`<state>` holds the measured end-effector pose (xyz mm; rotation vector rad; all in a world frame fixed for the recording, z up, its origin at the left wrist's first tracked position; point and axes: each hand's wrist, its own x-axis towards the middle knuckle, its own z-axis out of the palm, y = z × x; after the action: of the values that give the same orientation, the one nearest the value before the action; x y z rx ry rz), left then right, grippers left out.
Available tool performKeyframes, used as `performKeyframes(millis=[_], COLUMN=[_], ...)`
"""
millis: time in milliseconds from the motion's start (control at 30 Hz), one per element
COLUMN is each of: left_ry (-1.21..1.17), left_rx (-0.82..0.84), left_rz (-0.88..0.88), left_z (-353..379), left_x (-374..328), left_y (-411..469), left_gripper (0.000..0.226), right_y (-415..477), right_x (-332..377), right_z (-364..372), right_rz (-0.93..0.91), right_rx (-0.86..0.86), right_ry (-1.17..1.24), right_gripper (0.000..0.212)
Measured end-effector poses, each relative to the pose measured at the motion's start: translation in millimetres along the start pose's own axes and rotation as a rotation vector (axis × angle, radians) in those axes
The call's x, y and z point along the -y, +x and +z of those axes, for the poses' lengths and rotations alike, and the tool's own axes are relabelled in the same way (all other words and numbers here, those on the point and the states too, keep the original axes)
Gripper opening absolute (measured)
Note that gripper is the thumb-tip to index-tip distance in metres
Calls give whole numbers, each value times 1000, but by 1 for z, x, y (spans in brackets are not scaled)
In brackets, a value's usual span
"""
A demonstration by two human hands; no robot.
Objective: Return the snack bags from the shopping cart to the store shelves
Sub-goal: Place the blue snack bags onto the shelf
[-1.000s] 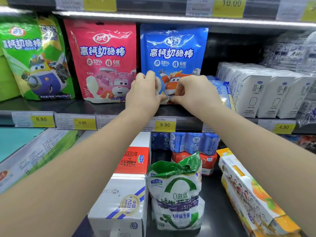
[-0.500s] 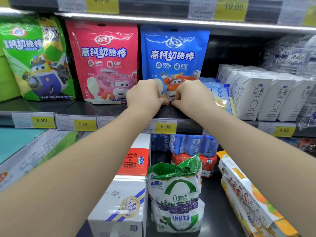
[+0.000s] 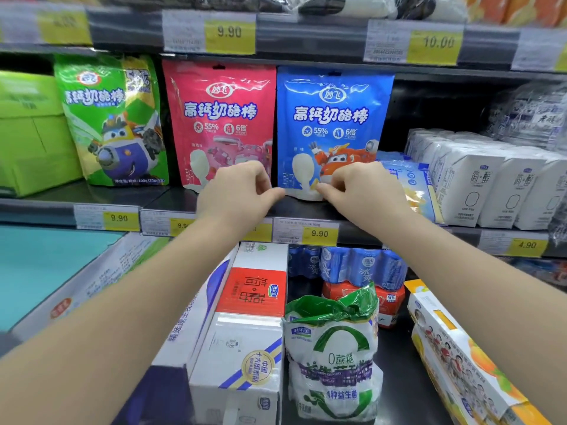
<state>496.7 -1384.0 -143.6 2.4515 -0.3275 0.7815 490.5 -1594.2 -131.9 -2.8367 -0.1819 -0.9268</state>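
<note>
A blue snack bag (image 3: 333, 124) stands upright on the middle shelf (image 3: 171, 199), between a pink snack bag (image 3: 219, 118) on its left and an empty dark gap on its right. A green snack bag (image 3: 112, 118) stands further left. My left hand (image 3: 239, 193) pinches the blue bag's bottom left corner with thumb and curled fingers. At the bag's bottom edge, right of centre, my right hand (image 3: 363, 191) pinches it with its fingertips. Both hands hide part of the bag's base.
White milk cartons (image 3: 487, 179) fill the shelf to the right, with a flat blue packet (image 3: 411, 182) beside the blue bag. Yellow price tags (image 3: 319, 233) line the shelf edge. Below are a white and red carton box (image 3: 251, 305), a green-topped yoghurt bag (image 3: 333, 354) and blue cans (image 3: 362, 266).
My hands have moved apart along the blue bag's bottom edge, from close together at its middle out toward its corners. The bag stays upright on the shelf.
</note>
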Motion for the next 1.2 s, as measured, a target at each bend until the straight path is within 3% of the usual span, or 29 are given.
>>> performKeyframes(millis=[67,167,267,333,500,1033,1200], left_ry=[-9,8,-25,-52,-45,48,25], left_rx=[-99,-241,-119,-25,2,3,8], left_rz=[-46,-141,-245,-289,-321,-309,-341], left_z=[-16,-32,-32,-28,-22,-11,-14], left_x=[24,55,68,68,67,80,76], left_y=[-1,0,4,8,22,33,30], left_gripper=[32,74,111,123,125,116,128], right_y=[0,3,7,9,16,26,22], right_x=[1,4,9,14,31,33,32], right_z=[1,2,-5,-9,0,-2,-3], right_rz=[23,91,139,130,26,117,114], right_rx=[2,40,107,138,77,198,200], right_ry=[-11,-19,-35,-77,-171,-277,-246], right_gripper=[46,50,53,52,67,69,71])
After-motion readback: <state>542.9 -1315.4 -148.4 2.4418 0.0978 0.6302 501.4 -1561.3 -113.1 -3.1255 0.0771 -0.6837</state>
